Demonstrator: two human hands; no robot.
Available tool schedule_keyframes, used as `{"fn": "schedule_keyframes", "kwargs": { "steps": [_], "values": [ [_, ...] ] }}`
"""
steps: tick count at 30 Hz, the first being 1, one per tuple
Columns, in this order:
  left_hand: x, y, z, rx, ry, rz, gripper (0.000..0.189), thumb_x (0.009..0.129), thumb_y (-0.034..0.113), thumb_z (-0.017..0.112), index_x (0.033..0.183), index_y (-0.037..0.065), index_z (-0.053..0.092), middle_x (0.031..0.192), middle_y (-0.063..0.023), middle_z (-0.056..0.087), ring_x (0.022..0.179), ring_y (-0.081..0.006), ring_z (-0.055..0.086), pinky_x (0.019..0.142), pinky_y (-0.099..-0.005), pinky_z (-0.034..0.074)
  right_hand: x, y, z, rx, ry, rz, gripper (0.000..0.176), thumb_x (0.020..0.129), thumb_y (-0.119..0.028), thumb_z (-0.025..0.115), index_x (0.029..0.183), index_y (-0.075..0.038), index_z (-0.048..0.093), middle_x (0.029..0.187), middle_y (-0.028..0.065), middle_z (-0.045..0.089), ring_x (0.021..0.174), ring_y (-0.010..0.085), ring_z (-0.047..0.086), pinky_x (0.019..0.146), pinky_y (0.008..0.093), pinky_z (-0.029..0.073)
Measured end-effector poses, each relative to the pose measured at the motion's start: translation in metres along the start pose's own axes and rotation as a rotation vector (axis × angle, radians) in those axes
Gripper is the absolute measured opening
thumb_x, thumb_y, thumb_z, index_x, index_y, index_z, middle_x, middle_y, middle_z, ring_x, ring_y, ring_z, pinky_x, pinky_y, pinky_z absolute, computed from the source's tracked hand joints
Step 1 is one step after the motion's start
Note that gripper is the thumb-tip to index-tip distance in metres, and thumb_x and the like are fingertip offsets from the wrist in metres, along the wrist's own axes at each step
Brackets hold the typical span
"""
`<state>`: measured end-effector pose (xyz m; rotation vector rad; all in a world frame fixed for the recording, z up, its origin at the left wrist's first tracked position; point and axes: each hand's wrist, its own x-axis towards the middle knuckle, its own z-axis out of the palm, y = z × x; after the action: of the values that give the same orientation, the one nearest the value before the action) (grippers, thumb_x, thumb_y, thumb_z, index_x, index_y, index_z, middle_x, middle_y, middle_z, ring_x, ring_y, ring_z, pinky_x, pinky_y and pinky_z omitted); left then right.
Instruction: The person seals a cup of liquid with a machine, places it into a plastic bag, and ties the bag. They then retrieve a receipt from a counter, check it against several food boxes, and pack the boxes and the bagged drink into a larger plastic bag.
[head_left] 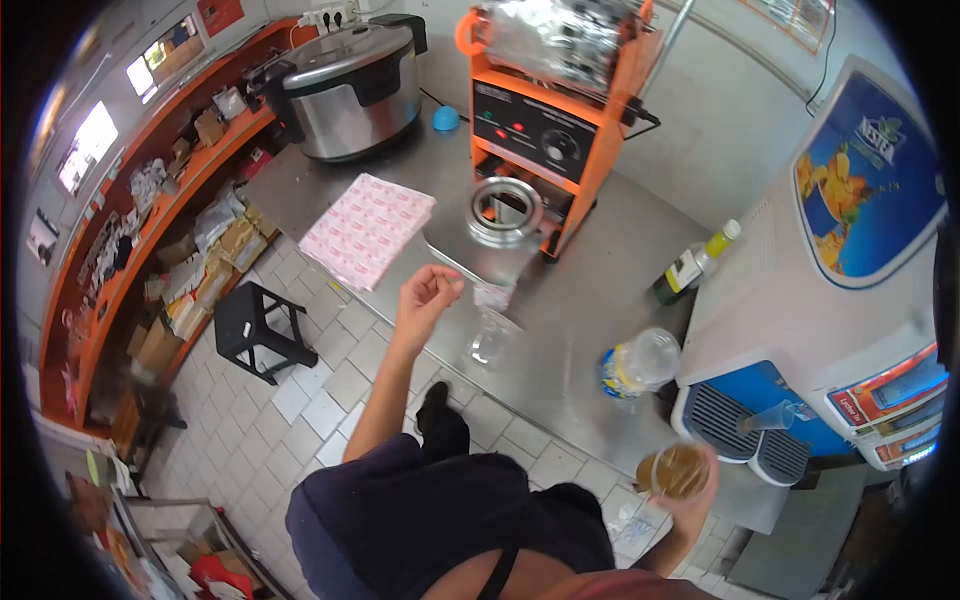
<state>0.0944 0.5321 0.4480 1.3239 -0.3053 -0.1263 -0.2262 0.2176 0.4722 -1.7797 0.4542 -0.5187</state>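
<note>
My right hand (708,500): clamped around the side of the brown drink cup.
Brown drink cup (678,472): in my right grip, off to my right, near the counter's front edge.
My left hand (430,297): up near the counter's edge, fingers curled in, thumb close to forefinger; I cannot tell whether they pinch anything.
Clear plastic (488,347): on the steel counter (570,310), near my left hand; its exact shape is hard to make out.
Orange machine (535,135): on the counter ahead of me, red lights lit, metal ring (480,234) at its front.
Pink-patterned sheets (368,230): flat on the counter, beyond my left hand.
Toward my right: a labelled tub (640,362), an upright bottle (690,272) and the drink dispenser (775,300).
Far left corner: a big steel cooker (350,105).
</note>
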Motion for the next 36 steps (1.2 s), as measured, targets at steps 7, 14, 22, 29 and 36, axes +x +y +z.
{"fn": "schedule_keyframes", "kwargs": {
  "steps": [7,14,22,29,36],
  "values": [
    [0.071,-0.024,-0.064,0.748,0.035,0.7,0.029,0.068,0.02,0.072,0.086,0.006,0.054,0.063,-0.0049,0.046,0.059,-0.0198,0.047,0.05,-0.0309,0.035,0.143,-0.091,0.207,0.331,0.046,-0.188,0.1,0.037,-0.027,0.09,0.12,0.003,0.041,0.113,0.0104,0.05,0.105,0.0212,0.05,0.092,0.0337,0.04],
    [0.092,-0.045,-0.092,0.516,-0.334,0.339,0.019,0.075,0.018,0.066,0.069,0.005,0.053,0.052,-0.0049,0.046,0.046,-0.0194,0.045,0.046,-0.031,0.037,0.246,-0.092,0.354,0.286,0.142,-0.313,0.08,0.046,-0.017,0.087,0.113,0.0,0.046,0.111,0.0083,0.053,0.105,0.0177,0.051,0.091,0.0307,0.041],
    [0.114,-0.054,-0.108,0.54,-0.764,0.024,0.036,0.081,0.026,0.06,0.057,0.001,0.053,0.051,-0.0058,0.054,0.045,-0.0141,0.051,0.046,-0.0269,0.039,0.256,-0.06,0.378,-0.43,0.345,-0.403,0.074,0.047,-0.021,0.083,0.11,-0.002,0.049,0.102,0.0105,0.056,0.096,0.0258,0.052,0.085,0.0366,0.041],
    [0.125,-0.06,-0.102,0.277,-0.958,-0.256,0.027,0.082,0.026,0.061,0.073,0.001,0.061,0.059,-0.0026,0.059,0.054,-0.0072,0.054,0.053,-0.0228,0.042,0.249,-0.05,0.372,-0.533,0.271,-0.339,0.092,0.049,-0.021,0.079,0.127,0.0,0.034,0.105,0.0131,0.054,0.097,0.0302,0.049,0.087,0.0399,0.037],
    [0.126,-0.052,-0.099,0.227,-1.022,-0.507,0.032,0.088,0.03,0.052,0.08,0.0,0.059,0.074,-0.004,0.06,0.072,-0.0097,0.053,0.07,-0.0257,0.042,0.234,-0.044,0.363,-0.542,0.142,-0.391,0.094,0.06,-0.016,0.074,0.134,0.001,0.02,0.119,0.017,0.05,0.104,0.033,0.048,0.091,0.0398,0.034]
  ]
}}
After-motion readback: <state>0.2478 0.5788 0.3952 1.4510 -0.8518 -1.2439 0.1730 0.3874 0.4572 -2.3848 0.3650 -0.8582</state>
